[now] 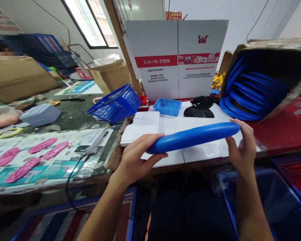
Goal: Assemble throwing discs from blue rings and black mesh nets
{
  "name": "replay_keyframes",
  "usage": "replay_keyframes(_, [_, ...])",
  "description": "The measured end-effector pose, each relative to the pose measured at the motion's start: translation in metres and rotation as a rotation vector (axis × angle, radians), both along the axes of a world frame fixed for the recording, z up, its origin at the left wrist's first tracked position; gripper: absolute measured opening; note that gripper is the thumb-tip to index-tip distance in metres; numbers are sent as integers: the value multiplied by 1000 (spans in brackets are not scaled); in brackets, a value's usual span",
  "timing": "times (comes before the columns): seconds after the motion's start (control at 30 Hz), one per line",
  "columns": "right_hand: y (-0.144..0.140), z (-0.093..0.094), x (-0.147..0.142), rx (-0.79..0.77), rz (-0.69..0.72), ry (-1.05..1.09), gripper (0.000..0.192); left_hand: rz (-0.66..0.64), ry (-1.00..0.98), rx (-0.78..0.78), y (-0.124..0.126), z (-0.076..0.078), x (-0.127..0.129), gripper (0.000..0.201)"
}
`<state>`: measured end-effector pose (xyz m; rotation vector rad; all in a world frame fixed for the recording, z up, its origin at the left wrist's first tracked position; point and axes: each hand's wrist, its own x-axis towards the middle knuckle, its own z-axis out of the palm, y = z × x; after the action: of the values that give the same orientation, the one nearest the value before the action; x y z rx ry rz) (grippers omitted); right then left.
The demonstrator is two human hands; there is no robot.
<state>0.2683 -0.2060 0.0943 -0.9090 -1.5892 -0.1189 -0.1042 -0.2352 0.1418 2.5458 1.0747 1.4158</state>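
Note:
A long, smooth blue plastic piece is held level over the white work surface. My left hand grips its left end and my right hand grips its right end. At the right, a tipped cardboard box holds several similar blue curved pieces, stacked on edge.
A white printed carton stands behind the surface. In front of it lie a small blue tray and a black cloth bundle. A blue basket tilts at the left. Pink parts lie on printed sheets, beside a phone with cable.

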Motion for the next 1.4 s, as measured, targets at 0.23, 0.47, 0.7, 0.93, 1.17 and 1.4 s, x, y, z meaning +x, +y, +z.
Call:
replay_keyframes(0.23, [1, -9, -6, -5, 108, -297, 69, -179, -81, 129, 31, -45, 14, 71])
replay_keyframes(0.47, [1, -7, -22, 84, 69, -356, 63, -80, -68, 2, 41, -61, 10, 58])
replay_keyframes(0.7, [-3, -1, -53, 112, 144, -540, 63, -8, 30, 1, 24, -33, 33, 43])
replay_keyframes(0.93, [87, -34, 9, -265, 200, 32, 38, -12, -950, -458, 66, -95, -9, 61])
replay_keyframes(1.17, [90, -34, 0, -366, 331, 194, 38, -4, -954, -556, 70, -97, -14, 62])
replay_keyframes(1.4, [89, -45, 6, -38, 172, 234, 55, -1, -130, -90, 42, -20, -7, 49])
